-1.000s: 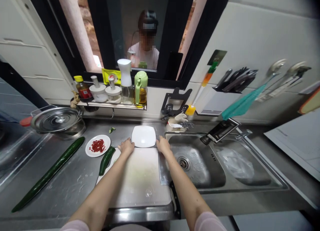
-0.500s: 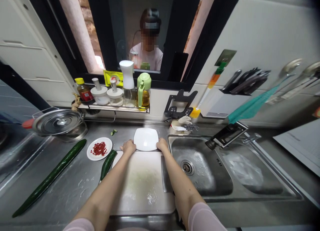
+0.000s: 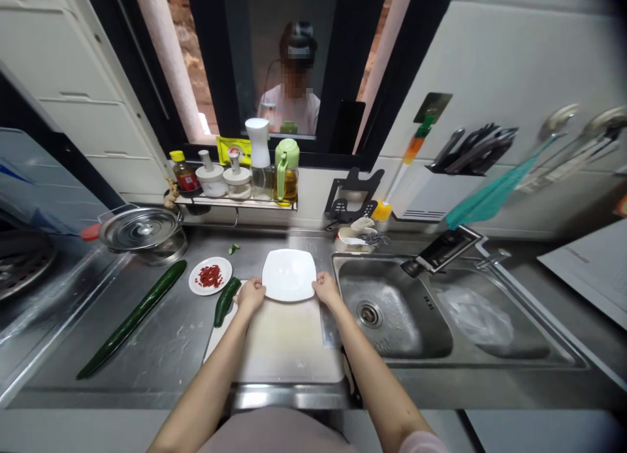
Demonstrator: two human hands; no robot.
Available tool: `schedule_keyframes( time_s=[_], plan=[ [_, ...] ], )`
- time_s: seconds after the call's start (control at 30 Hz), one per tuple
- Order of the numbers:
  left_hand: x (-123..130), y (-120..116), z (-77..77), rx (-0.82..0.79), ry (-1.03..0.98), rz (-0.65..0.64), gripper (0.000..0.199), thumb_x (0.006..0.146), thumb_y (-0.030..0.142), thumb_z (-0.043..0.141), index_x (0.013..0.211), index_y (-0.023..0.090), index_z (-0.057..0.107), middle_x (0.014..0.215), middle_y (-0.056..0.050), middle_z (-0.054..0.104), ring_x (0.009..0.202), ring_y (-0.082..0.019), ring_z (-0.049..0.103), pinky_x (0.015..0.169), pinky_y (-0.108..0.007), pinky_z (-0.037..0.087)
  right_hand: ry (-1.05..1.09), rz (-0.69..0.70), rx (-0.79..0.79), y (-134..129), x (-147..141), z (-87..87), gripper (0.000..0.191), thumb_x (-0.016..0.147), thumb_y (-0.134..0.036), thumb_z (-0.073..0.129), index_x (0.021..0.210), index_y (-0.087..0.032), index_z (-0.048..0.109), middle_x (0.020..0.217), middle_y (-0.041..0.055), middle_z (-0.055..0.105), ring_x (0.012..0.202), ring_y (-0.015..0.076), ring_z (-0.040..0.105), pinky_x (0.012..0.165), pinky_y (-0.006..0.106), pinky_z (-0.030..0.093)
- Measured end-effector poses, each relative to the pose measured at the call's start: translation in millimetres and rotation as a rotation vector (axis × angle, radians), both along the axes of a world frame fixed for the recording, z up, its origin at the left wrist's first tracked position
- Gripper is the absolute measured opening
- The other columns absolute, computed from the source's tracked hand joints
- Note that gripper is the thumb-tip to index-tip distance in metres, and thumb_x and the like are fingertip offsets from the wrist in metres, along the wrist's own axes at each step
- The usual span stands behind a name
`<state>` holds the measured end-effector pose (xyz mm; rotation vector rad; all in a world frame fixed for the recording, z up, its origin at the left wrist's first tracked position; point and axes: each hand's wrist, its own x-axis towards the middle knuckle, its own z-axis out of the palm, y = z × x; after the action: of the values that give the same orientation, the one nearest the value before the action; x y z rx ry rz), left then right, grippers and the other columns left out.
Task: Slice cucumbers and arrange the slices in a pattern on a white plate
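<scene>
Between my hands is a white, rounded-square plate [image 3: 289,275], at the far end of a pale cutting board [image 3: 287,345]. My left hand [image 3: 251,294] grips its left edge, and my right hand [image 3: 326,288] pinches the right edge. Nothing lies on the plate. Left of my left hand rests a cut piece of cucumber [image 3: 226,301] against the board. A small round plate [image 3: 196,284] beyond it carries chopped red pieces [image 3: 210,276]. Under my right forearm, a knife [image 3: 331,329] lies along the board's right side, partly hidden.
A long cucumber [image 3: 134,319] lies on the steel counter at left, near a lidded pot [image 3: 142,234]. To the right is a double sink [image 3: 392,309] with a faucet [image 3: 441,257]. A shelf of seasoning jars [image 3: 212,180] and an oil bottle [image 3: 287,172] runs below the window.
The plate has come nearer to me and now overlaps the board's far edge, both hands still on it. My view has shifted, showing more of the counter's front.
</scene>
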<state>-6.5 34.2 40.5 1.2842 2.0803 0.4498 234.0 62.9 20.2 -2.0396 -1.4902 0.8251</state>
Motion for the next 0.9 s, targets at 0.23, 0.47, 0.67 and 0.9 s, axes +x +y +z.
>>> schedule_keyframes(
  time_s=[0.23,0.47,0.67,0.9],
  plan=[
    [-15.4,-85.5,-4.3,-0.003,0.053,-0.045,0.022,0.077,0.028,0.055,0.096,0.026,0.066,0.091,0.001,0.073,0.094,-0.022,0.065,0.086,-0.037,0.037,0.207,0.003,0.036,-82.9,-4.6,-22.3,0.014,0.064,-0.017,0.054,0.078,-0.021,0.051,0.054,-0.0079,0.046,0.053,0.0115,0.045,0.054,0.02,0.032],
    [-28.5,-122.8,-16.2,-0.049,0.109,-0.129,0.02,0.079,0.028,0.053,0.094,0.026,0.065,0.089,-0.001,0.074,0.092,-0.023,0.065,0.086,-0.04,0.035,0.195,0.045,0.016,-124.5,-16.0,-30.3,0.013,0.066,-0.013,0.051,0.075,-0.022,0.047,0.053,-0.0083,0.043,0.053,0.0116,0.044,0.057,0.021,0.032],
    [-27.5,-130.7,-18.5,-0.051,0.122,-0.145,0.019,0.079,0.028,0.053,0.094,0.025,0.065,0.09,-0.002,0.074,0.092,-0.024,0.065,0.084,-0.039,0.034,0.123,0.054,-0.02,-128.7,-19.3,-28.3,0.015,0.067,-0.009,0.051,0.074,-0.021,0.045,0.054,-0.0077,0.044,0.055,0.0116,0.044,0.057,0.02,0.03],
    [-25.3,-134.7,-20.8,-0.056,0.134,-0.145,0.02,0.08,0.027,0.052,0.094,0.026,0.065,0.094,-0.002,0.074,0.097,-0.025,0.064,0.086,-0.041,0.033,0.069,0.069,-0.063,-129.3,-19.8,-28.6,0.016,0.068,-0.007,0.051,0.075,-0.021,0.046,0.056,-0.0065,0.046,0.056,0.012,0.045,0.057,0.02,0.029]
  ],
)
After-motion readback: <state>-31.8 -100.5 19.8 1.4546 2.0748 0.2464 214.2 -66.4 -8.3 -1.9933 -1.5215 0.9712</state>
